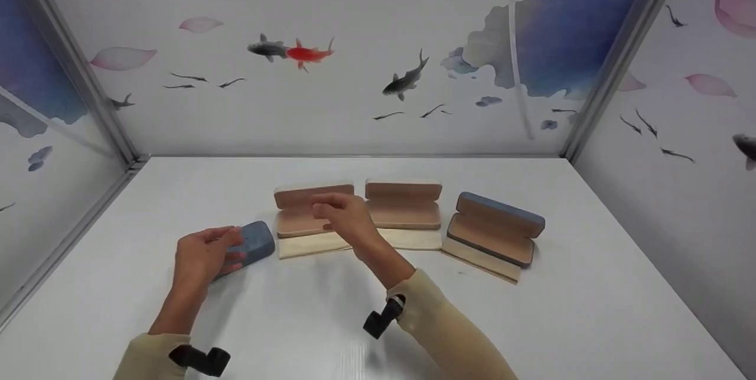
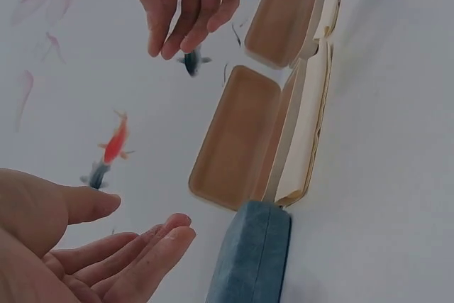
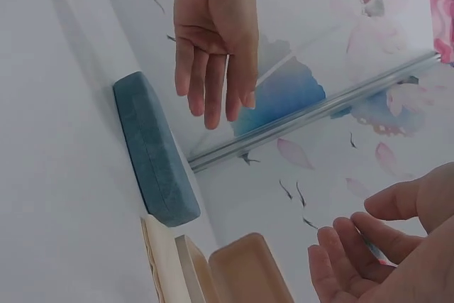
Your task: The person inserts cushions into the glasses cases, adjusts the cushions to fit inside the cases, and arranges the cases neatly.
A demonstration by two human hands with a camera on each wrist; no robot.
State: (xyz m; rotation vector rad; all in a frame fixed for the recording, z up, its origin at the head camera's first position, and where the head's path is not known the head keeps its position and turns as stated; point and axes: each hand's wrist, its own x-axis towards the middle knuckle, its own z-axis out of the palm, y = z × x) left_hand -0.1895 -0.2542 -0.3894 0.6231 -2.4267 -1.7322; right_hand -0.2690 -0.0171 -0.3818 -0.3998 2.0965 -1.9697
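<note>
My left hand [image 1: 204, 255] hovers over the left end of a closed blue glasses case [image 1: 258, 243], its fingers loosely bent and holding nothing. Both wrist views show a gap between that hand and the blue case [image 3: 157, 154]. My right hand [image 1: 349, 218] is raised in front of an open glasses case [image 1: 290, 223] with a tan lining, covering part of it in the head view. Its fingers are relaxed, with nothing between them, as the right wrist view shows [image 3: 390, 246]. A folded cream cloth [image 1: 307, 245] lies in front of that open case.
Right of it stands a second open tan-lined case [image 1: 407, 214] with a cream cloth [image 1: 413, 240] before it. Farther right, an open blue case [image 1: 493, 235] sits angled, with another cloth [image 1: 481, 260] along its front. Printed panels [image 1: 354, 120] enclose the white table [image 1: 567, 309].
</note>
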